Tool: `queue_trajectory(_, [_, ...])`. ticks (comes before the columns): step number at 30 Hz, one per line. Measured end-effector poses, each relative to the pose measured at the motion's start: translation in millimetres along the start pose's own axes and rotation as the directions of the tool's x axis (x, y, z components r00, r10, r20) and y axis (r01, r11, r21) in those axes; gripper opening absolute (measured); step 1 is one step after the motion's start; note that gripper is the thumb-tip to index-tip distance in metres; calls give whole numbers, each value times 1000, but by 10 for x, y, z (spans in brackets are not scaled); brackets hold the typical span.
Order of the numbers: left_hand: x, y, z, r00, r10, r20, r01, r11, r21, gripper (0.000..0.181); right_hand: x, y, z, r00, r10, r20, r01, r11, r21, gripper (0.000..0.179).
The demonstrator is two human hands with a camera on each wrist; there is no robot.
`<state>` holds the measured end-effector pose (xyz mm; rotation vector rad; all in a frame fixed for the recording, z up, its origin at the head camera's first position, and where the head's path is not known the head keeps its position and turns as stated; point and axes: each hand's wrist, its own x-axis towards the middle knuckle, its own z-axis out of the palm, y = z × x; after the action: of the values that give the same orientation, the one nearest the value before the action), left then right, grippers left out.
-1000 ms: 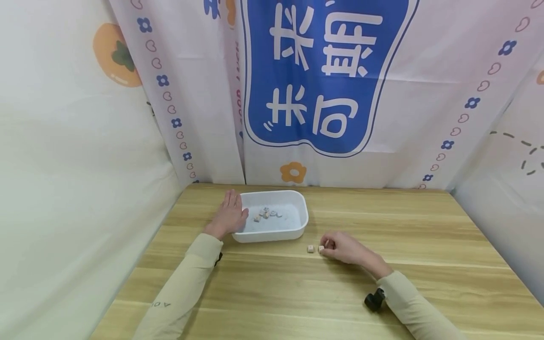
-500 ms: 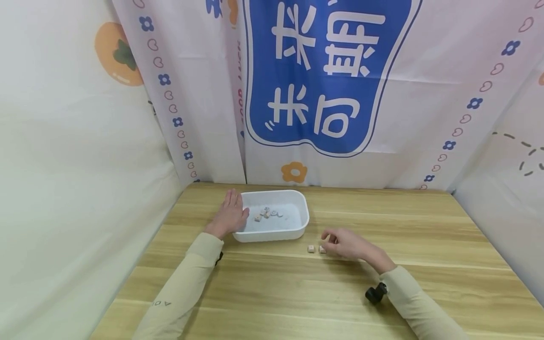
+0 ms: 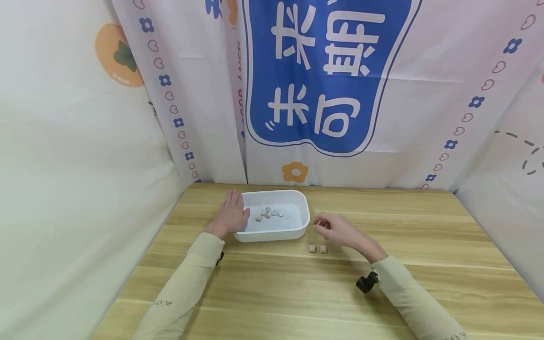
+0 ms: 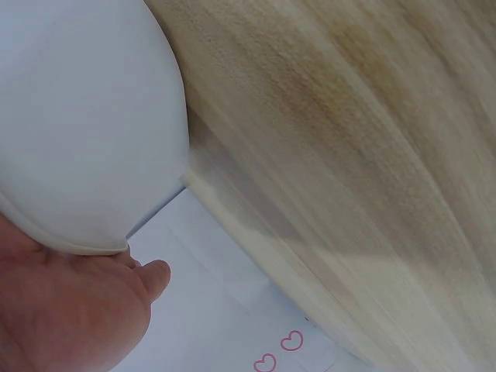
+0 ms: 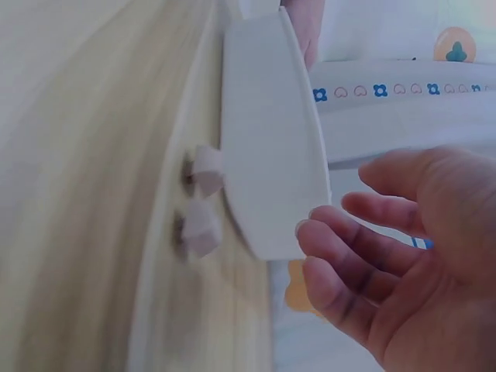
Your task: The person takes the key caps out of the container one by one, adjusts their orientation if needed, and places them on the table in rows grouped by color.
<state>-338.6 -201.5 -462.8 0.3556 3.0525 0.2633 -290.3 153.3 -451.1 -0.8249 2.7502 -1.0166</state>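
My left hand rests along the left rim of a white plastic tub, fingers extended and thumb over the inner side. In the left wrist view the palm lies against the rim. Two small pale keycaps stand side by side on the table in front of the tub's right corner, a left one and a right one. Above and behind them hovers my right hand, its fingers loosely bent with nothing between them. The right wrist view shows this hand apart from both keycaps.
Several more small pale keycaps lie loose inside the tub. The wooden table ends at a printed curtain at the back, with pale cloth at both sides.
My right hand has let go of the right keycap, lifted off it and shifted back and left towards the tub. The left hand has stayed on the rim.
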Motion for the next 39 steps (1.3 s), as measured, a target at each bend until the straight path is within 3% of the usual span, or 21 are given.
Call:
queue_trajectory(21, [-10, 16, -16, 1000, -5, 12, 5, 1000, 12, 69, 381, -345, 119, 993, -103, -55, 107, 990, 94, 23])
queue_trajectory(39, [-11, 2, 5, 1000, -15, 8, 15, 1000, 11, 69, 811, -533, 418, 987, -137, -84, 150, 973, 176, 27])
